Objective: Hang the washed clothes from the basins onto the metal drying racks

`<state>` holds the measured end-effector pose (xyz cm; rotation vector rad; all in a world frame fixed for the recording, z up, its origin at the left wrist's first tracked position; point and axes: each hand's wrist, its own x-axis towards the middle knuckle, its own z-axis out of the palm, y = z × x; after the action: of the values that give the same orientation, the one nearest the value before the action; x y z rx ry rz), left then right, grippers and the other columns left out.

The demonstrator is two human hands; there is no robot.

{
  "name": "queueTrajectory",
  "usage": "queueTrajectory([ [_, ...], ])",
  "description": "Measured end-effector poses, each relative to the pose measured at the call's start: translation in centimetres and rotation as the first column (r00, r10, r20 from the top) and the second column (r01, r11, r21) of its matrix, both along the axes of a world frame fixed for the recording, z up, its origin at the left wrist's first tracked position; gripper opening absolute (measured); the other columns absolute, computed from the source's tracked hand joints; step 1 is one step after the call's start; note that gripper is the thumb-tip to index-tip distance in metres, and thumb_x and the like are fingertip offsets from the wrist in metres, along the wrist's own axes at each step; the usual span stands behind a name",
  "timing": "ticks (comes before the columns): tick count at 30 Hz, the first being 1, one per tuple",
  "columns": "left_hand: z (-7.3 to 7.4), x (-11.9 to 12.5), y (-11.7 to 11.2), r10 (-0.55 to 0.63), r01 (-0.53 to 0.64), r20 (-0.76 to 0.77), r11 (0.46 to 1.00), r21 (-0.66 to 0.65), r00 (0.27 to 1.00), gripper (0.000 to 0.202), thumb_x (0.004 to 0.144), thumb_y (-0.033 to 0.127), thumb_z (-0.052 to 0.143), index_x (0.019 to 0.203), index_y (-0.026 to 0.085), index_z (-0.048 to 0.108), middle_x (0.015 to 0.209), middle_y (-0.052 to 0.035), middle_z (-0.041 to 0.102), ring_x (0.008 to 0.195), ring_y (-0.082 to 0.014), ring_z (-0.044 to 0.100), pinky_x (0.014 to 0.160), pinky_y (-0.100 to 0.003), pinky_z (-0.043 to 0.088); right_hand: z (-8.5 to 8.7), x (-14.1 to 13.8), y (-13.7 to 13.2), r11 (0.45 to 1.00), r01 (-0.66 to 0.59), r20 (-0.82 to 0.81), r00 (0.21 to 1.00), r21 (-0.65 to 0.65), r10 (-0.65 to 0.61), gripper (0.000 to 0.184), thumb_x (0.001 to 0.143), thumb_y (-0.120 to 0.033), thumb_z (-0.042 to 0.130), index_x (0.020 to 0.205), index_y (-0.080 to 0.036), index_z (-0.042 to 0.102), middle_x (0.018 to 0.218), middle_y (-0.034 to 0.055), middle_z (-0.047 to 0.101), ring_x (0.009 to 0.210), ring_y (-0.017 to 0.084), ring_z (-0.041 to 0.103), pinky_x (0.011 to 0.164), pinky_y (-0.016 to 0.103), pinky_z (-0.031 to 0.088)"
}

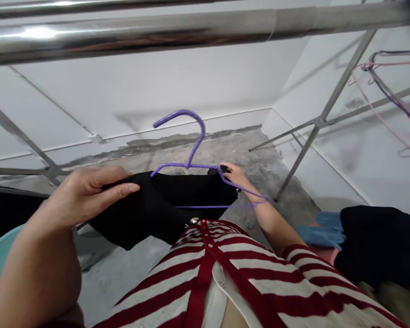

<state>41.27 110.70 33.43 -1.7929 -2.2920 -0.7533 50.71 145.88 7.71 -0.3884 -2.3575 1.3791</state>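
Observation:
A purple clothes hanger [202, 130] stands hook up in front of my chest, its left shoulder inside a black garment [136, 214]. Its right shoulder and part of the lower bar show outside the cloth. With thumb and fingers closed, my left hand [92, 196] pinches the garment's left end over the hanger. My right hand [235, 175] grips the black cloth at its far right edge, behind the hanger's right arm. The fingertips of that hand are partly hidden by the cloth.
Two metal rails [130, 38] cross overhead, with crossed rack legs [319, 122] at the right. Pink and purple hangers [372, 68] hang on the right. Dark and blue clothes [379, 241] lie lower right. A light green basin [3, 255] is at lower left.

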Motion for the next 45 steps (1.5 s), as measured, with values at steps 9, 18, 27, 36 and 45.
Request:
queueTrajectory([
  [9, -3.8, -2.2, -0.7, 0.368, -0.375, -0.089, 0.923, -0.083, 0.925, 0.026, 0.084, 0.047, 0.056, 0.086, 0.023, 0.066, 0.075, 0.0038, 0.068, 0.065, -0.0141, 0.061, 0.055, -0.022, 0.043, 6.3, 2.1, 2.4, 0.959, 0.164, -0.036, 0.986, 0.231, -0.160, 0.044, 0.076, -0.026, 0.061, 0.120, -0.026, 0.061, 0.125, 0.0038, 0.061, 0.114, 0.022, 0.058, 0.100, 0.041, 0.044],
  [18, -11.3, 0.3, 4.7, 0.573, -0.554, -0.195, 0.820, 0.144, 0.796, 0.026, 0.088, 0.038, 0.050, 0.085, 0.019, 0.067, 0.071, -0.0040, 0.064, 0.063, -0.0176, 0.059, 0.054, -0.027, 0.038, 8.6, 3.4, -3.0, 0.819, 0.522, -0.167, 0.853, 0.240, -0.494, 0.024, 0.083, -0.038, 0.052, 0.096, -0.018, 0.057, 0.086, 0.0061, 0.065, 0.077, 0.018, 0.060, 0.077, 0.033, 0.048],
  [27, -11.5, -0.9, 0.9, 0.357, -0.299, -0.117, 0.890, 0.345, 0.927, 0.011, 0.085, 0.023, 0.058, 0.095, 0.022, 0.063, 0.075, -0.0014, 0.060, 0.067, -0.0142, 0.058, 0.059, -0.025, 0.042, 12.9, 9.4, -1.4, 0.856, 0.361, -0.375, 0.901, 0.369, -0.218, 0.018, 0.085, -0.035, 0.053, 0.088, -0.020, 0.062, 0.090, 0.0063, 0.064, 0.084, 0.017, 0.061, 0.070, 0.028, 0.050],
  [36, -9.3, -0.6, 0.5, 0.288, -0.228, -0.151, 0.918, 0.325, 0.946, 0.009, 0.084, 0.027, 0.058, 0.088, 0.021, 0.064, 0.072, -0.0005, 0.060, 0.061, -0.0118, 0.057, 0.055, -0.022, 0.043, 16.8, 6.9, 0.3, 0.726, -0.310, 0.150, 0.949, 0.614, 0.278, 0.028, 0.088, -0.040, 0.046, 0.093, -0.019, 0.065, 0.082, 0.0050, 0.065, 0.077, 0.018, 0.059, 0.071, 0.029, 0.044],
  [45, -9.9, -2.0, -2.6, 0.363, -0.332, -0.084, 0.907, 0.258, 0.928, 0.020, 0.084, 0.038, 0.057, 0.086, 0.020, 0.066, 0.077, -0.0031, 0.064, 0.067, -0.0126, 0.059, 0.060, -0.021, 0.045, 18.4, 4.3, -3.8, 0.752, -0.416, 0.187, 0.908, 0.511, 0.375, 0.035, 0.086, -0.049, 0.049, 0.080, -0.020, 0.066, 0.067, -0.0007, 0.064, 0.062, 0.013, 0.059, 0.057, 0.023, 0.044],
])
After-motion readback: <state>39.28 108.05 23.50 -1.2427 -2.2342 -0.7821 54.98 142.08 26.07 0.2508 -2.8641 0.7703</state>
